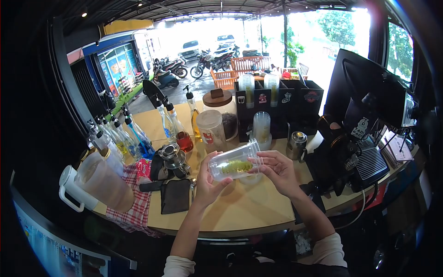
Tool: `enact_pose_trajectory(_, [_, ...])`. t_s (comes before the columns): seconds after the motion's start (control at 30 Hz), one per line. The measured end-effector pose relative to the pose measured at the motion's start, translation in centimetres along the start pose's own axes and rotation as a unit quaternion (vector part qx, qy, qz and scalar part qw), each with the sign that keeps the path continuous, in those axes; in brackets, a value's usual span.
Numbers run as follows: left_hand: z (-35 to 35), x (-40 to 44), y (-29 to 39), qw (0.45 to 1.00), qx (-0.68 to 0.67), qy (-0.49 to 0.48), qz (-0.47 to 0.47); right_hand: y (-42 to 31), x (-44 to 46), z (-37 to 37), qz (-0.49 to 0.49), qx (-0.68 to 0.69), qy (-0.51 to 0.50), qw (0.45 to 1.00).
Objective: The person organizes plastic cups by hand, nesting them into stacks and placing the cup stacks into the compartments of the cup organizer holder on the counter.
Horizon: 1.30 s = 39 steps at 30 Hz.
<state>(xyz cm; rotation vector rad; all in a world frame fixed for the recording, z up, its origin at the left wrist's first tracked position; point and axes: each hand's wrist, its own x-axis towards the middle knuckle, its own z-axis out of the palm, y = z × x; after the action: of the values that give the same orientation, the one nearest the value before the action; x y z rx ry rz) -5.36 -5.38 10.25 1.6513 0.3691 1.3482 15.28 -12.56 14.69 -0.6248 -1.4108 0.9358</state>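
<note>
A clear plastic cup (234, 162) with a green and yellow print lies nearly sideways between my hands, above the wooden counter. My left hand (211, 182) grips its base end, the thumb underneath. At the rim end, my right hand (277, 172) holds it with bent fingers. The rim shows several layered edges, so it may be more than one cup. Behind it stand a white-lidded container (210, 127), a jar with a wooden lid (221, 108) and a stack of clear cups (261, 127).
Pump bottles (179, 131) and a large pitcher (102, 177) stand left, near a metal dripper (173, 157) and a dark cloth (175, 196). A black cup organizer (295, 99) is behind. To the right are a metal pitcher (296, 145) and a black machine (339, 161).
</note>
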Motion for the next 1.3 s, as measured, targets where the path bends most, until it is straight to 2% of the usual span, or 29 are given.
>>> enact_pose_trajectory(0.07, [0.0, 0.0, 0.0, 0.999, -0.039, -0.005, -0.021, 0.1, -0.1, 0.1, -0.004, 0.001, 0.004, 1.0])
enact_pose_trajectory(0.47, [0.0, -0.2, -0.3, 0.995, -0.079, 0.013, -0.055, 0.2, 0.2, 0.7, 0.002, -0.026, 0.041, 0.999])
enact_pose_trajectory(0.73, [0.2, -0.1, -0.3, 0.998, -0.053, 0.016, -0.041, 0.5, 0.3, 0.7, 0.001, -0.038, 0.048, 0.998])
enact_pose_trajectory(0.9, [0.6, 0.0, 0.0, 0.996, -0.069, 0.02, -0.045, 0.7, 0.4, 0.1, -0.001, 0.009, 0.022, 1.0])
enact_pose_trajectory(1.13, [0.9, 0.0, -0.4, 0.998, -0.048, 0.015, -0.038, 1.5, -0.1, -0.2, -0.006, -0.032, 0.016, 0.999])
enact_pose_trajectory(1.23, [1.0, 0.4, -0.4, 0.998, -0.053, 0.024, -0.027, 1.3, 0.0, 0.0, -0.009, -0.023, 0.012, 1.0])
enact_pose_trajectory(1.3, [0.8, 0.7, -0.8, 0.998, -0.054, 0.031, -0.017, 0.8, 0.2, 0.2, -0.001, 0.03, 0.032, 0.999])
